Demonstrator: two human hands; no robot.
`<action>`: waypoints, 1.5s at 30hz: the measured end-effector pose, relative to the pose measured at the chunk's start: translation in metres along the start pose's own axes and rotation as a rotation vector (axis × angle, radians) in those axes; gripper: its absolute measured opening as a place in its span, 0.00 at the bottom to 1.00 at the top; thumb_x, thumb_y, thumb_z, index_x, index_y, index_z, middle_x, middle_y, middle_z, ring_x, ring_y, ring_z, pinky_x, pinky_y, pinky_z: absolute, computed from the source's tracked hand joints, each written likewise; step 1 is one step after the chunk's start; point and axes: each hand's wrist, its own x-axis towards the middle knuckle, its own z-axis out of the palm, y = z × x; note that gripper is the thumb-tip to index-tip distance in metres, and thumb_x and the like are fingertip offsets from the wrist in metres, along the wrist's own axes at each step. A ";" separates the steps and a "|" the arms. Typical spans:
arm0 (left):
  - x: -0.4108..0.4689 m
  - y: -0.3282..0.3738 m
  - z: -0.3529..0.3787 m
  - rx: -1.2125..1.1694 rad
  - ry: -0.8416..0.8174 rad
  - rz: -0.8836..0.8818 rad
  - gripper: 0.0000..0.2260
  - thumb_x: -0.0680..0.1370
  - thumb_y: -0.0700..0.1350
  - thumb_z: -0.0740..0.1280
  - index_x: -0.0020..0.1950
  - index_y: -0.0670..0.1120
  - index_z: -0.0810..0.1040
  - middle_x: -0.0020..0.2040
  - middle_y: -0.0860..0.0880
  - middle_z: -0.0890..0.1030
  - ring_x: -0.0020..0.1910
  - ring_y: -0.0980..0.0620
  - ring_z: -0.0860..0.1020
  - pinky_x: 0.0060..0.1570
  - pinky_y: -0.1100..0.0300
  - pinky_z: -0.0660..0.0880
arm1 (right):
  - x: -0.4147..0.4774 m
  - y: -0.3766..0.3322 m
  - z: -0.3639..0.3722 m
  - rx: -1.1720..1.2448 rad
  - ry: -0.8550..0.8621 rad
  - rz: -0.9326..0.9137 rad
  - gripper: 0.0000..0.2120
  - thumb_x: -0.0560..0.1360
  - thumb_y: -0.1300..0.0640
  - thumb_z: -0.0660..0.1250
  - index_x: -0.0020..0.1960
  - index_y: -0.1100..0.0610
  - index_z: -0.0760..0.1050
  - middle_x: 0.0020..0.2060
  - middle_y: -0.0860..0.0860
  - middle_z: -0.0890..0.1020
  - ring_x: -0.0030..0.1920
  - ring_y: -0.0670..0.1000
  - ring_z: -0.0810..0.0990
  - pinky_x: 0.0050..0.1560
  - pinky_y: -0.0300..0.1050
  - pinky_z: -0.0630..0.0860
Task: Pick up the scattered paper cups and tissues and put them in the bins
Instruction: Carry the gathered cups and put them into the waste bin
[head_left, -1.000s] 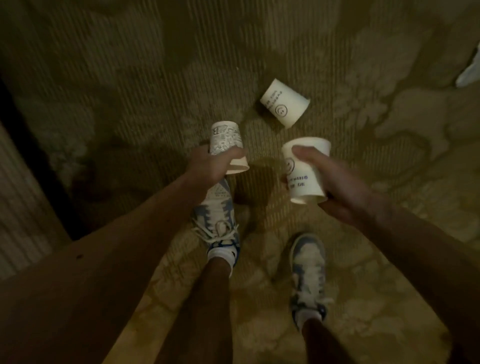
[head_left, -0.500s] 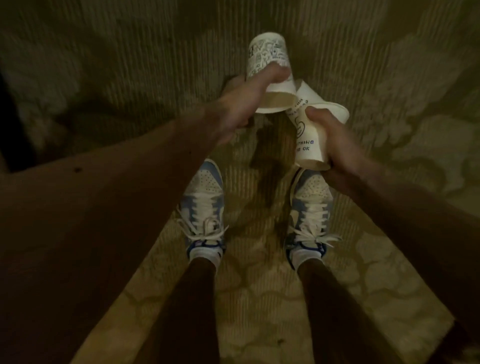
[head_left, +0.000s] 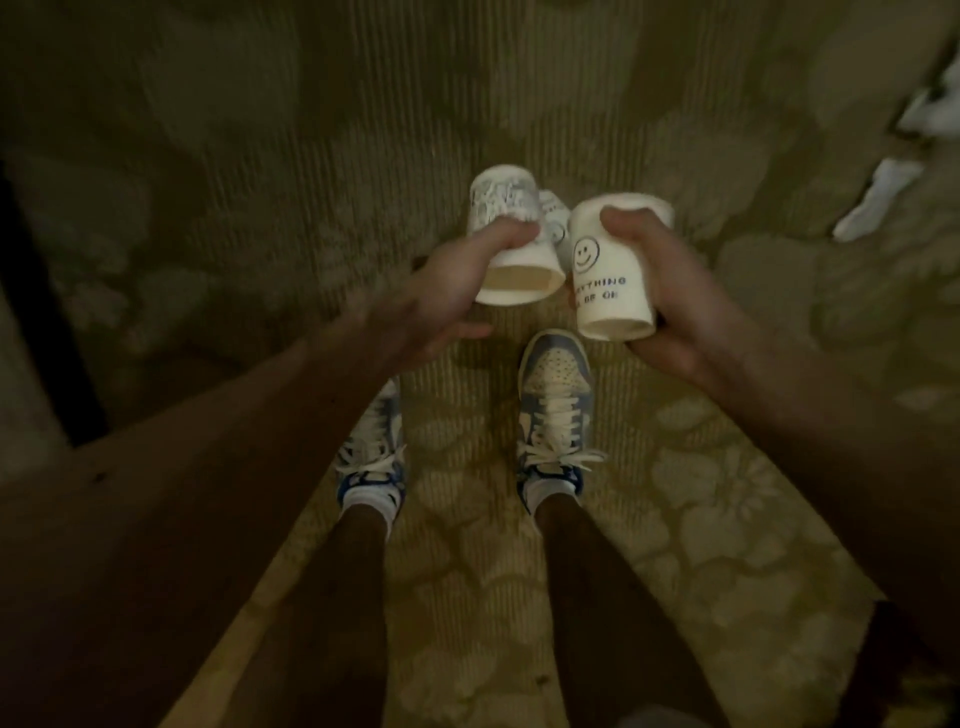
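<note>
Spreading underfoot, the patterned carpet (head_left: 727, 571) carried white tissues (head_left: 878, 192) well off to the right. The left hand (head_left: 452, 291) gripped a printed cup (head_left: 501, 202), the right hand (head_left: 675, 306) a smiley cup (head_left: 608, 291); a third cup (head_left: 556, 213) showed between them, just beyond both, its axis unclear.

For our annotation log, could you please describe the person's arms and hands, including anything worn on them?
The left forearm and right forearm are bare, no sleeves in view. The left hand and right hand wear no gloves; no watch, ring or bracelet shows in dim light.
</note>
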 end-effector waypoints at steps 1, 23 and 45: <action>-0.018 0.011 0.004 -0.013 0.019 0.022 0.13 0.76 0.59 0.66 0.54 0.53 0.77 0.53 0.52 0.84 0.55 0.51 0.79 0.55 0.50 0.73 | -0.020 -0.009 0.003 -0.004 -0.003 0.000 0.12 0.76 0.53 0.65 0.56 0.59 0.76 0.37 0.53 0.84 0.35 0.48 0.82 0.34 0.40 0.79; -0.785 0.270 0.075 -0.282 0.507 1.246 0.21 0.63 0.54 0.69 0.55 0.50 0.80 0.54 0.51 0.85 0.56 0.51 0.82 0.54 0.55 0.79 | -0.655 -0.256 0.273 -0.611 -0.900 -0.643 0.37 0.54 0.50 0.77 0.62 0.55 0.77 0.47 0.57 0.84 0.44 0.56 0.83 0.36 0.48 0.79; -1.145 -0.217 0.144 -0.771 1.572 1.420 0.29 0.63 0.49 0.73 0.64 0.52 0.74 0.56 0.51 0.85 0.52 0.54 0.83 0.43 0.63 0.79 | -0.961 0.202 0.465 -0.916 -1.715 -0.447 0.35 0.57 0.43 0.74 0.64 0.50 0.75 0.52 0.57 0.84 0.47 0.55 0.85 0.38 0.47 0.80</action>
